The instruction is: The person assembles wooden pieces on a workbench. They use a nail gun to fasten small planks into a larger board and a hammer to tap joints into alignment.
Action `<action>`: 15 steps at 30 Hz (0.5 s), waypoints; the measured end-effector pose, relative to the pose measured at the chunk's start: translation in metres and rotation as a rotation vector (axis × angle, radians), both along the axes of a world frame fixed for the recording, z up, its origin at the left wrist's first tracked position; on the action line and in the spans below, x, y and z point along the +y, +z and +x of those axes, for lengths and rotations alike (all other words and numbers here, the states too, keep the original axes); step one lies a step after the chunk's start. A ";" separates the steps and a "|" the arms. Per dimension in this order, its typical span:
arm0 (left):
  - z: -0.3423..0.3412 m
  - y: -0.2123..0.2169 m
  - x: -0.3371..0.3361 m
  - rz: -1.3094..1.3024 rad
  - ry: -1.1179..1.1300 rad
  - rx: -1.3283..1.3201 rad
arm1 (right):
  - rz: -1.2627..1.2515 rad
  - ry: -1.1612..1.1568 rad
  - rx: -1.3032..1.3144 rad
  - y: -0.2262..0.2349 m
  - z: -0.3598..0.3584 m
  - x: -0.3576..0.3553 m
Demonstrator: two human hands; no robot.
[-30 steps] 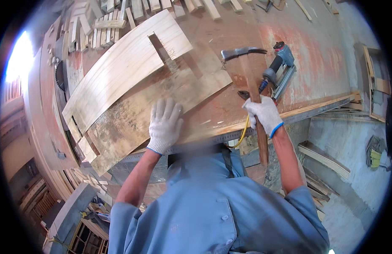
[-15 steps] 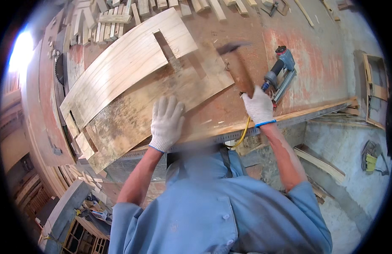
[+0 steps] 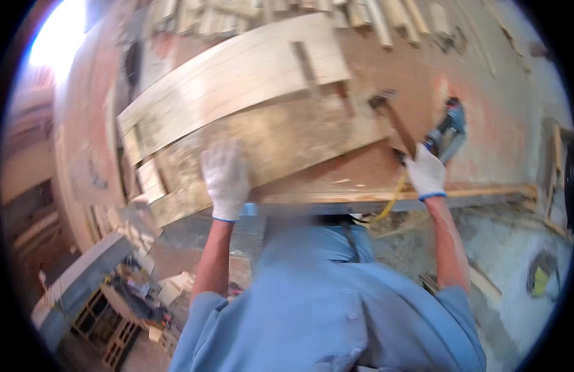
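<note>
A mottled, stained wooden board (image 3: 287, 133) lies on the workbench, with a paler curved plank (image 3: 237, 77) resting along its far side. Slots are cut near the ends of the plank. My gloved left hand (image 3: 227, 180) lies flat over the near edge of the stained board, fingers stretched out and a little blurred. At the board's right end, my gloved right hand (image 3: 427, 172) grips the wooden handle of a hammer (image 3: 401, 128). The hammer's dark head points away from me, close to the board's far right corner. Just beyond my right hand lies a nail gun (image 3: 451, 127).
Several cut wood strips (image 3: 222, 22) are piled along the far side of the bench. A yellow hose (image 3: 394, 197) hangs over the bench's front edge (image 3: 336, 203). To the lower left stand a grey beam (image 3: 79, 273) and wooden crates (image 3: 116, 335). A clamp lies at the far right.
The whole view has shifted, so the bench things appear further right. My left hand has slid left along the board's near edge. The hammer, smeared by motion before, now shows more clearly.
</note>
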State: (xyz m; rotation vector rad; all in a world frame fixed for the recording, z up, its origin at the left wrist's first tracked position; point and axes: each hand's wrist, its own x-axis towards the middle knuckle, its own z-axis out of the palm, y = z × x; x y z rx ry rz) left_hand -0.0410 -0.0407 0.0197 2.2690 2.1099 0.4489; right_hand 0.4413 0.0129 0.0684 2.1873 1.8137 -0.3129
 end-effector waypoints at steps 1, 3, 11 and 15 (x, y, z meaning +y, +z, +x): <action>-0.042 0.004 -0.008 0.007 0.180 0.139 | -0.036 -0.078 0.059 0.002 0.002 -0.003; -0.128 0.014 -0.032 -0.084 0.551 0.281 | -0.036 -0.088 0.117 0.005 0.003 -0.010; -0.198 0.001 -0.046 -0.232 1.042 -0.019 | -0.001 -0.149 0.106 -0.012 0.029 -0.014; -0.149 0.013 -0.027 -0.182 0.850 -0.028 | 0.101 -0.220 0.343 -0.007 0.060 -0.008</action>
